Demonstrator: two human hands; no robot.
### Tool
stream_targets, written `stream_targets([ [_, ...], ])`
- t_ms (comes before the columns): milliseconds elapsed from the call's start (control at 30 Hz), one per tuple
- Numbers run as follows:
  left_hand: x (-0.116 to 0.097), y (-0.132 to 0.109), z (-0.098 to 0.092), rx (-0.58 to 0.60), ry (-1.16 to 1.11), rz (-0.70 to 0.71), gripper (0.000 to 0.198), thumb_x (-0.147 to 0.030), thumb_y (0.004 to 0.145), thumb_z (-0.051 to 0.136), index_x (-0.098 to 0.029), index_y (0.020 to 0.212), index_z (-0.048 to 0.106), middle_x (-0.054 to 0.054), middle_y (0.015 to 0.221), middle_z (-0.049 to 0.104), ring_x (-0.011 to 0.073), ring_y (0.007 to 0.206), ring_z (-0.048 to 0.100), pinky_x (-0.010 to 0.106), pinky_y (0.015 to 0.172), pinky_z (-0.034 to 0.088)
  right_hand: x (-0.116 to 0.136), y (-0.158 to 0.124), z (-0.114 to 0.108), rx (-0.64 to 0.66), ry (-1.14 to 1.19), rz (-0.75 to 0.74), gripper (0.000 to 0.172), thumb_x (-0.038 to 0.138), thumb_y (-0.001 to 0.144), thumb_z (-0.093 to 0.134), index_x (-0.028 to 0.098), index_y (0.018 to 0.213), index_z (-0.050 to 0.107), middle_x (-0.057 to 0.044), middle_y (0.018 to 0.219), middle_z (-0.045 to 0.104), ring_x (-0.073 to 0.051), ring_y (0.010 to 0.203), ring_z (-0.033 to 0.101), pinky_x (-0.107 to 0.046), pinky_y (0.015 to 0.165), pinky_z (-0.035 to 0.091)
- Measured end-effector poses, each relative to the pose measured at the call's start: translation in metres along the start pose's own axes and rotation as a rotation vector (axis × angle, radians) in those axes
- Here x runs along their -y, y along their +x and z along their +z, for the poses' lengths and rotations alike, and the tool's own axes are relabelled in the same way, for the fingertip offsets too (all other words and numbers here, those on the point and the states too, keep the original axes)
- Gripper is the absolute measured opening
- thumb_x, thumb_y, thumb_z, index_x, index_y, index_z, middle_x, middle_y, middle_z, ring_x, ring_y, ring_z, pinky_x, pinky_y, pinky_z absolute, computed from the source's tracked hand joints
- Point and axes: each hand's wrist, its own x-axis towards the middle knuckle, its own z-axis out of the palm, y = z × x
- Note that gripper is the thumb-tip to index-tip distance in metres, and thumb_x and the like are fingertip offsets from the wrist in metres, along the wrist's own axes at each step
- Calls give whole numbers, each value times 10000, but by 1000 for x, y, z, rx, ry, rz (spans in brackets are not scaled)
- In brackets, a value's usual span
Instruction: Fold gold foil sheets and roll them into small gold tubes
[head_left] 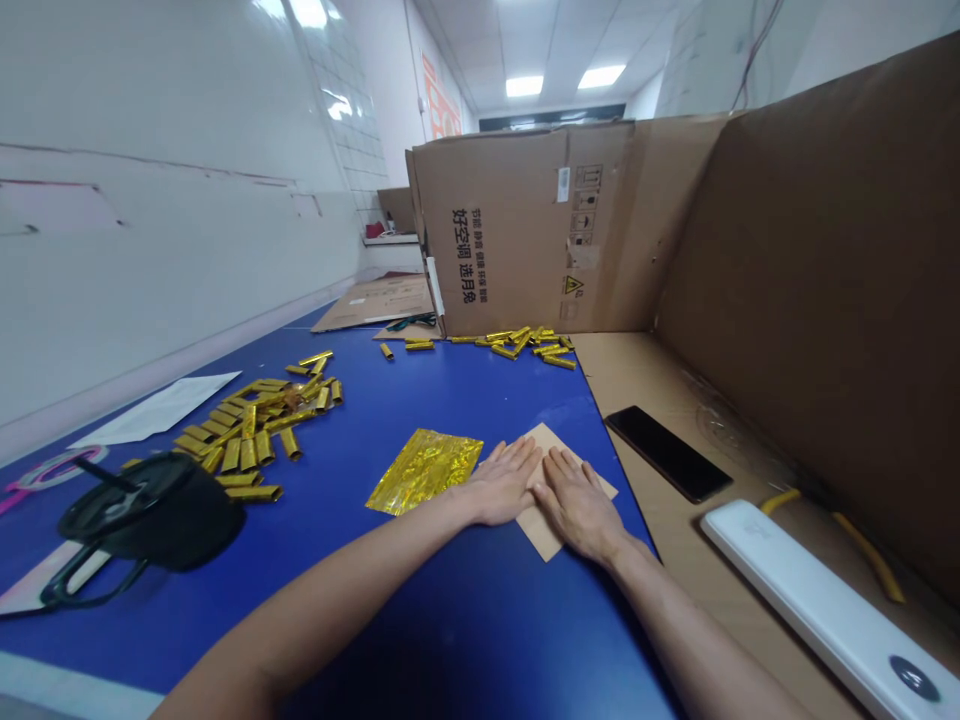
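A square sheet of light brown paper (546, 542) lies on the blue tabletop, turned cornerwise, near the table's right edge. My left hand (506, 480) rests palm down across its left part, fingers stretched out. My right hand (581, 503) lies flat on the right part, fingers extended, its thumb close to my left hand. Both palms and much of the paper's middle are hidden beneath the hands. Just left of my left hand is a wrinkled sheet of gold foil (426, 470), flat on the table.
Several folded gold foil pieces (247, 425) are heaped on the left; more gold pieces (525, 345) lie before the large cardboard box (517, 230). A black lidded mug (172, 510) stands at left. A phone (667, 452) and a white elongated device (817, 600) lie on the right-hand cardboard.
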Motion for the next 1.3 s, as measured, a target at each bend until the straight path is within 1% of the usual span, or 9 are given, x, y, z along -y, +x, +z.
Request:
stream_targets([
  [300,-3,-24,-12,84,-8,-51,735,-561,826,220,-80,1363,74,134,1424,11,246,1303,-1,410,1042,88,-2,-1,1,29,-127,19,644,485,840,241,76,1337,261,-124,1414,192,-247,1302,86,-463,1030,83],
  [400,-7,-30,-25,104,27,-16,614,-454,817,355,-102,1313,269,144,1395,212,259,1278,186,385,1017,193,1,-2,1,-9,-158,25,617,448,837,273,80,1332,276,-141,1406,211,-266,1295,121,-495,1015,97],
  [500,-14,-28,-32,18,61,-26,342,-294,856,302,-150,1068,529,110,1130,545,224,1072,482,341,895,357,6,-3,0,-118,-214,-10,568,343,828,328,78,1328,284,-147,1410,194,-271,1298,101,-509,1013,60],
  [567,-16,-25,-30,-64,88,-22,306,-247,858,293,-157,973,562,93,973,594,208,944,540,312,805,412,9,-4,-1,-136,-206,-75,532,273,823,330,89,1321,304,-128,1415,192,-241,1302,92,-471,1027,68],
  [767,-15,-19,-19,-184,202,-47,212,-211,808,389,-142,897,569,103,908,557,228,918,513,309,747,435,12,-4,1,15,-96,-44,542,353,850,279,87,1322,306,-127,1403,235,-228,1295,144,-422,1029,134],
  [933,-14,-20,-20,-187,190,-105,223,-232,816,381,-140,897,567,114,904,574,248,889,540,335,710,448,9,0,0,0,-113,34,501,288,857,244,93,1310,330,-125,1397,254,-239,1291,154,-464,1019,116],
  [1100,-11,-5,-19,-178,132,-154,269,-261,840,339,-160,925,573,98,821,607,242,786,589,349,670,462,3,2,-6,-26,-91,-93,493,235,805,336,170,1293,354,-75,1380,309,-217,1285,185,-504,1014,67],
  [1200,-9,7,-14,-205,98,-136,299,-265,849,319,-160,966,573,111,1021,571,239,973,532,339,790,437,-2,3,-7,-57,-96,-122,468,209,810,327,177,1275,380,-76,1352,363,-215,1268,240,-504,1012,80],
  [1300,-7,12,-5,-218,62,-93,360,-274,862,303,-167,1166,463,83,1290,400,199,1199,343,307,971,306,-8,4,-4,-126,-117,-92,440,175,828,300,153,1251,415,-102,1321,406,-211,1246,292,-468,1015,131],
])
